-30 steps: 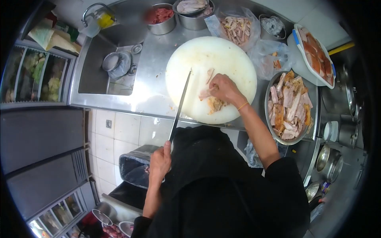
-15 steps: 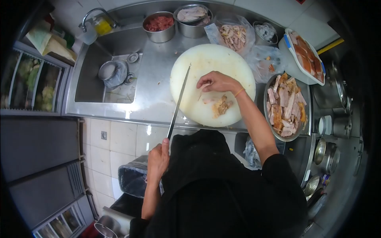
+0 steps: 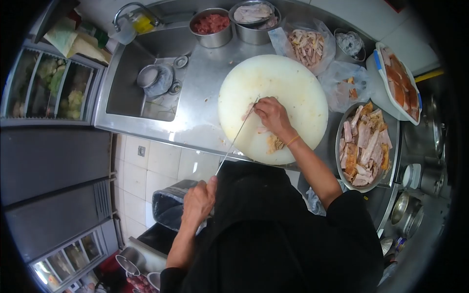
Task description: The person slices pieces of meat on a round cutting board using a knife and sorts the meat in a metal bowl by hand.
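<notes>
Black clothing (image 3: 288, 229) and a thin yellow wristband (image 3: 293, 140) show.

One head-worn view looks steeply down from above onto the counter (image 3: 198, 105).

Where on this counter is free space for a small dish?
The steel is mostly bare between sink and round board; the board is also bare beyond the right hand. Crowded: behind and right of the board, with pots, bags and meat bowl.
</notes>
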`<action>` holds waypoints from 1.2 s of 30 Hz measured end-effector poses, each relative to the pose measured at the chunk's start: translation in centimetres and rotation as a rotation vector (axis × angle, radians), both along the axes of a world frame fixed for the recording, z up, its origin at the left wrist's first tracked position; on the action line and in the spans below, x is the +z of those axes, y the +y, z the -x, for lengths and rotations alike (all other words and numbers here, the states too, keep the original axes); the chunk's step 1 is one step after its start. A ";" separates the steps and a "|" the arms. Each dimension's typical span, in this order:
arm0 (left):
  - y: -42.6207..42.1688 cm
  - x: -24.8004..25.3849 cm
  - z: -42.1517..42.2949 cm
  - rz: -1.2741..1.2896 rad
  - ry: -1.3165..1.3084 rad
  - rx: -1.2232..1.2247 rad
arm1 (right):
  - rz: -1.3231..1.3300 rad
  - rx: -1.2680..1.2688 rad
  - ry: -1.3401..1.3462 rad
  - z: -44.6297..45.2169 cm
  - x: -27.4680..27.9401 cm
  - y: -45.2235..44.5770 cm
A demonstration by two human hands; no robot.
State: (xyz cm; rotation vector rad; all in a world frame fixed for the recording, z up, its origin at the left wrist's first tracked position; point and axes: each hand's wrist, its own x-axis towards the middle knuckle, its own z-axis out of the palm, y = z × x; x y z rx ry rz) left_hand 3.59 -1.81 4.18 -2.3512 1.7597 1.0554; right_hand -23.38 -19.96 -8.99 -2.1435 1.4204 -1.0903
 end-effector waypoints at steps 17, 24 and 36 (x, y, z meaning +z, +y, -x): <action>-5.3 -1.3 0.8 0.021 -0.080 -0.085 | -0.206 0.056 -0.127 1.3 0.7 -0.6; -3.6 1.6 0.4 -0.029 -0.026 -0.014 | -0.365 0.076 0.226 3.3 2.9 4.3; -3.5 0.4 2.9 -0.130 0.123 -0.073 | -0.344 0.125 0.346 2.8 3.7 5.1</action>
